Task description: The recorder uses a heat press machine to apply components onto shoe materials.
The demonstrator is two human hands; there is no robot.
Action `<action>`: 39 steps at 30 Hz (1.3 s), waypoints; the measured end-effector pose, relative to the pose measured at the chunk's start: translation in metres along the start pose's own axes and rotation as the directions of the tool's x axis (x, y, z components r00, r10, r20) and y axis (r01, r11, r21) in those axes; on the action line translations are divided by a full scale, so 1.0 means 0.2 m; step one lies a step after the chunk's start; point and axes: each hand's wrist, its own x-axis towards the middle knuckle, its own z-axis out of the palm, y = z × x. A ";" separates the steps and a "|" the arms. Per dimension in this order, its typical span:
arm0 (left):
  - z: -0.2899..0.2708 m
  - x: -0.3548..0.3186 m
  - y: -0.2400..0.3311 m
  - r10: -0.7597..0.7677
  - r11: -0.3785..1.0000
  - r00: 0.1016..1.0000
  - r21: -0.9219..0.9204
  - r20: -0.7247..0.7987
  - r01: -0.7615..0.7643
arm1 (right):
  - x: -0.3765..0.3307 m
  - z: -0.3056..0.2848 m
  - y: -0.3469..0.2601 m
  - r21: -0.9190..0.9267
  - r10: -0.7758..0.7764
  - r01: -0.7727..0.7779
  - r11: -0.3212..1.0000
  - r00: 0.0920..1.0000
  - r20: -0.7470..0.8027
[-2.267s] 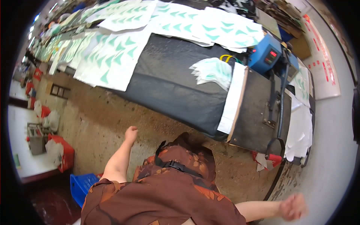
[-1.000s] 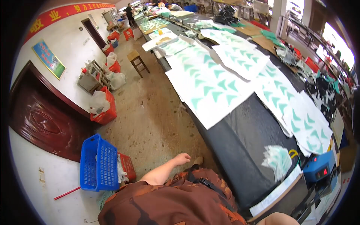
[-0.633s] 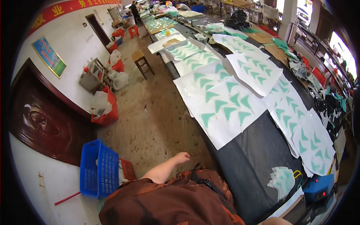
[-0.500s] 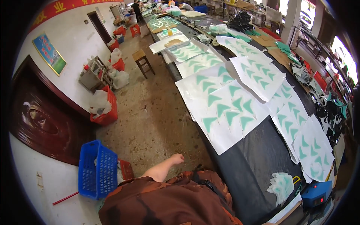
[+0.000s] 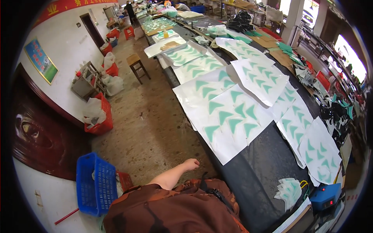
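My left hand (image 5: 191,164) hangs over the floor beside the table's near-left edge, its fingers curled in and nothing visible in them. My right hand is out of view. Closest to my left hand on the black table (image 5: 248,171) lies a white paper sheet (image 5: 221,145) bearing rows of green arrow-shaped pieces. More such sheets (image 5: 258,79) overlap along the table, some with curled edges. A small fanned stack of pale green and white cut pieces (image 5: 288,193) rests near the front right. Beside it sits a blue box-shaped device (image 5: 326,195) with a red lit display.
A blue plastic basket (image 5: 97,184) and red crates (image 5: 101,116) stand along the left wall. A wooden stool (image 5: 136,66) is farther up the aisle. Dark scraps (image 5: 334,116) pile up at the right. A person (image 5: 131,12) stands at the far end.
The view has shifted a little, so the table and sheets appear farther left. My left hand has moved slightly toward the table edge, still curled.
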 end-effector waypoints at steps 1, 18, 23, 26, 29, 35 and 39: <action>0.02 0.03 -0.01 0.005 1.000 1.000 -0.010 0.031 -0.005 | -0.01 -0.01 0.04 -0.085 -0.110 0.107 0.991 0.994 -0.027; 0.14 0.18 0.17 0.043 0.996 0.996 0.078 0.084 -0.049 | -1.94 -0.21 1.69 0.023 0.582 -0.979 0.205 0.103 -0.807; 0.20 0.18 0.15 0.034 0.990 0.992 0.131 0.125 -0.050 | -2.10 -0.20 1.74 0.286 0.600 -0.867 0.408 0.018 -0.800; 0.24 0.16 0.19 0.048 0.972 0.983 0.218 0.176 -0.086 | -2.19 -0.28 1.86 0.414 0.614 -0.758 0.505 -0.021 -0.789; 0.29 0.17 0.16 0.129 0.946 0.955 0.256 0.267 -0.199 | -2.07 -0.33 1.99 0.113 0.499 -0.784 0.610 0.270 -0.824; 0.36 -0.02 0.19 0.093 0.980 0.827 0.094 0.554 -0.173 | -1.73 -0.35 1.80 0.040 0.509 -0.816 0.577 0.320 -0.799; 0.40 -0.02 0.06 0.096 0.968 0.781 0.125 0.617 -0.217 | -1.63 -0.37 1.73 -0.009 0.517 -0.830 0.557 0.355 -0.779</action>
